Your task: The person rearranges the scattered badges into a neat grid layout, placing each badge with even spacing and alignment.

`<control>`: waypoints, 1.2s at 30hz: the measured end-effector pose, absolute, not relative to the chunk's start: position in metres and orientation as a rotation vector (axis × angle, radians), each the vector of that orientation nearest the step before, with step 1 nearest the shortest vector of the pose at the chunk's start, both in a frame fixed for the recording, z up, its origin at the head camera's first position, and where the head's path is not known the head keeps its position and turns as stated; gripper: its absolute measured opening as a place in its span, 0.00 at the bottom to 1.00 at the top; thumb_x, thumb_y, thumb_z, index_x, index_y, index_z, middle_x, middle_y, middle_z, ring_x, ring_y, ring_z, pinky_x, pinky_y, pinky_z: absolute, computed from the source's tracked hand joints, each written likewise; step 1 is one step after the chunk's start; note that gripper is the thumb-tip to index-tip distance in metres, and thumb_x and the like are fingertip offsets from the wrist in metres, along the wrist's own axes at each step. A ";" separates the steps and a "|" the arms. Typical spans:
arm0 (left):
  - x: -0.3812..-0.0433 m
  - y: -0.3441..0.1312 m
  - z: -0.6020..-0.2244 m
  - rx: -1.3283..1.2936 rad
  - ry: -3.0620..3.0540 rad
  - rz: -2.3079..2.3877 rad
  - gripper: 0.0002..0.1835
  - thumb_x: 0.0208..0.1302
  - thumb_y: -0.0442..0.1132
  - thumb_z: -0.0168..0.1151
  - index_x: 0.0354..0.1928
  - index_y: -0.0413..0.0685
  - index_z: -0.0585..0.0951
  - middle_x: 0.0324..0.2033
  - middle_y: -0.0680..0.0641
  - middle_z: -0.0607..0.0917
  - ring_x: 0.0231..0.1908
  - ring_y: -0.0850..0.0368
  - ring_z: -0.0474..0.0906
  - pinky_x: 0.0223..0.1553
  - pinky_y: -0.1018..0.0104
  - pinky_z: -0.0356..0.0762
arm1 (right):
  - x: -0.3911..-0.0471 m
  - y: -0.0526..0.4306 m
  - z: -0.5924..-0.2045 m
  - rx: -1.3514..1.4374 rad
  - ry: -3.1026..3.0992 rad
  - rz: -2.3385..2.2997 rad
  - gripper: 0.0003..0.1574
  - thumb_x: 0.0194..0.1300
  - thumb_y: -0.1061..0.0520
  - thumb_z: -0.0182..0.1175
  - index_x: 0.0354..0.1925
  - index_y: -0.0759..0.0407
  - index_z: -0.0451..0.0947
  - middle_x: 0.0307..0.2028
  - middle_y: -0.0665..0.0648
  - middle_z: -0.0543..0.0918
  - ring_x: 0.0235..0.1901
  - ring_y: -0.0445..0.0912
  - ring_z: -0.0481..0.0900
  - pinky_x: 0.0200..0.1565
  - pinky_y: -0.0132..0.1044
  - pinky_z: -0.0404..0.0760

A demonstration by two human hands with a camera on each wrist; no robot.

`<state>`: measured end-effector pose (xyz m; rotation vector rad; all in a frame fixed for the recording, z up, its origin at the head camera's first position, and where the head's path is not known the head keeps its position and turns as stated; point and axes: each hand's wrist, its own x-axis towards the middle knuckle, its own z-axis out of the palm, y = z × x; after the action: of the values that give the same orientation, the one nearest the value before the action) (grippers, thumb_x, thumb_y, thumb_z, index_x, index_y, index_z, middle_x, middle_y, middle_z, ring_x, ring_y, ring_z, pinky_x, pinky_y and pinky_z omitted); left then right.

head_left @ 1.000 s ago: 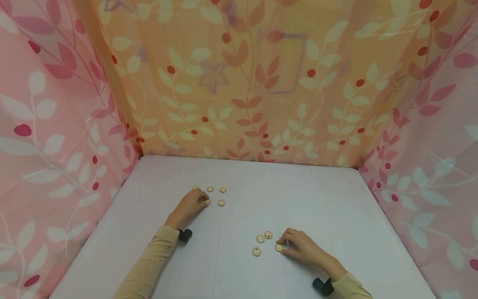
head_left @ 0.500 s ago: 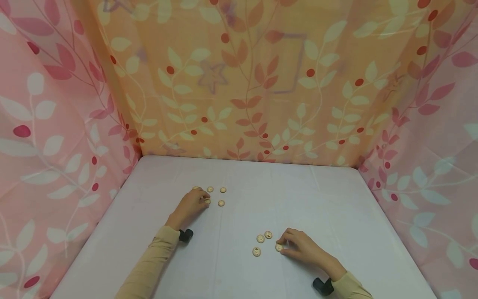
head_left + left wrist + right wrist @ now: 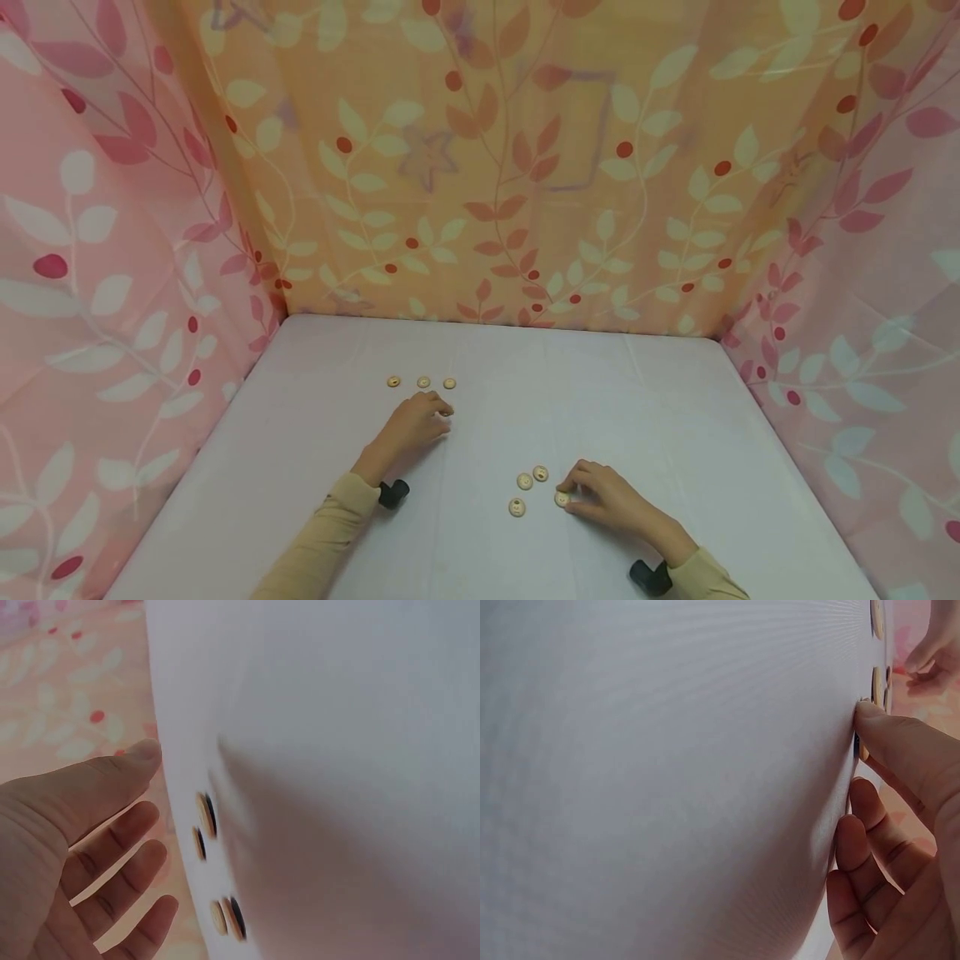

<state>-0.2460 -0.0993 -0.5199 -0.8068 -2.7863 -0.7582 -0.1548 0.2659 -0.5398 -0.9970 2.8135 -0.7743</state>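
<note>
My left hand (image 3: 415,421) hangs close over the table just in front of a row of three small round wooden buttons (image 3: 423,382). In the left wrist view its thumb and fingers are apart and relaxed, holding nothing, and several buttons (image 3: 205,815) show past the fingertips. The spot where two lower buttons lay is covered by this hand in the head view. My right hand (image 3: 611,497) pinches one pale wooden button (image 3: 562,499) between thumb and finger at the table's surface; part of that button (image 3: 863,748) shows behind the thumb.
Three more buttons (image 3: 524,481) lie just left of my right hand. A white cloth covers the table (image 3: 637,400). Leaf-patterned curtains stand at the back (image 3: 510,167) and both sides. A dark camera (image 3: 649,577) sits on each wrist.
My left hand has left the lower-left button and moved right, over where the lower-right button lay. The upper-left button is now fully visible. My right hand stays put on its button.
</note>
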 end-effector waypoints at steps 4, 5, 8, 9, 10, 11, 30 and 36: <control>-0.238 -0.088 -0.518 -0.874 -2.782 -0.744 0.12 0.50 0.39 0.69 0.39 0.47 0.85 0.37 0.52 0.83 0.37 0.56 0.75 0.38 0.63 0.72 | -0.155 0.266 -0.540 -1.022 2.825 -0.778 0.11 0.58 0.47 0.63 0.40 0.43 0.76 0.40 0.38 0.75 0.36 0.33 0.71 0.39 0.30 0.73; -0.236 -0.086 -0.517 -0.883 -2.783 -0.754 0.12 0.51 0.39 0.69 0.39 0.47 0.85 0.37 0.52 0.83 0.37 0.56 0.75 0.38 0.63 0.73 | -0.155 0.266 -0.540 -1.032 2.829 -0.779 0.11 0.58 0.47 0.63 0.40 0.43 0.76 0.40 0.38 0.76 0.36 0.33 0.71 0.39 0.30 0.73; -0.231 -0.079 -0.515 -0.902 -2.770 -0.761 0.12 0.51 0.39 0.69 0.39 0.47 0.85 0.37 0.52 0.83 0.37 0.56 0.76 0.38 0.64 0.74 | -0.155 0.266 -0.540 -1.054 2.836 -0.784 0.11 0.58 0.48 0.63 0.40 0.43 0.76 0.40 0.39 0.76 0.36 0.33 0.72 0.39 0.30 0.74; -0.229 -0.077 -0.516 -0.905 -2.768 -0.760 0.12 0.51 0.39 0.69 0.39 0.47 0.85 0.37 0.53 0.83 0.38 0.57 0.76 0.39 0.65 0.74 | -0.155 0.266 -0.540 -1.051 2.837 -0.783 0.11 0.58 0.48 0.63 0.40 0.43 0.76 0.40 0.39 0.76 0.36 0.33 0.72 0.39 0.30 0.74; -0.227 -0.075 -0.517 -0.913 -2.765 -0.756 0.11 0.51 0.39 0.69 0.39 0.48 0.85 0.37 0.53 0.83 0.38 0.57 0.76 0.40 0.65 0.74 | -0.155 0.266 -0.540 -1.046 2.838 -0.784 0.11 0.58 0.48 0.63 0.40 0.43 0.76 0.40 0.39 0.76 0.36 0.33 0.71 0.39 0.30 0.74; -0.225 -0.073 -0.518 -0.924 -2.762 -0.751 0.11 0.51 0.40 0.69 0.39 0.48 0.85 0.37 0.54 0.83 0.39 0.58 0.76 0.40 0.65 0.74 | -0.155 0.265 -0.539 -1.046 2.837 -0.787 0.11 0.58 0.48 0.63 0.40 0.43 0.76 0.40 0.39 0.76 0.36 0.33 0.71 0.39 0.30 0.74; -0.180 -0.031 -0.530 -1.216 -2.798 -0.731 0.12 0.54 0.46 0.66 0.41 0.56 0.84 0.36 0.60 0.81 0.37 0.67 0.71 0.40 0.71 0.70 | -0.155 0.265 -0.543 -1.030 2.812 -0.810 0.10 0.57 0.49 0.64 0.39 0.44 0.76 0.40 0.39 0.76 0.36 0.33 0.72 0.39 0.29 0.74; -0.171 -0.023 -0.529 -1.296 -2.782 -0.735 0.12 0.52 0.45 0.67 0.41 0.56 0.84 0.36 0.60 0.81 0.36 0.68 0.71 0.39 0.73 0.70 | -0.156 0.266 -0.542 -1.037 2.790 -0.827 0.11 0.56 0.50 0.64 0.39 0.46 0.77 0.39 0.40 0.76 0.35 0.33 0.71 0.38 0.29 0.73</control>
<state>-0.1710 -0.0232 -0.5294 -1.2955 -2.7818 -0.7353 -0.1555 0.2664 -0.5418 -1.0371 2.7897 -0.8266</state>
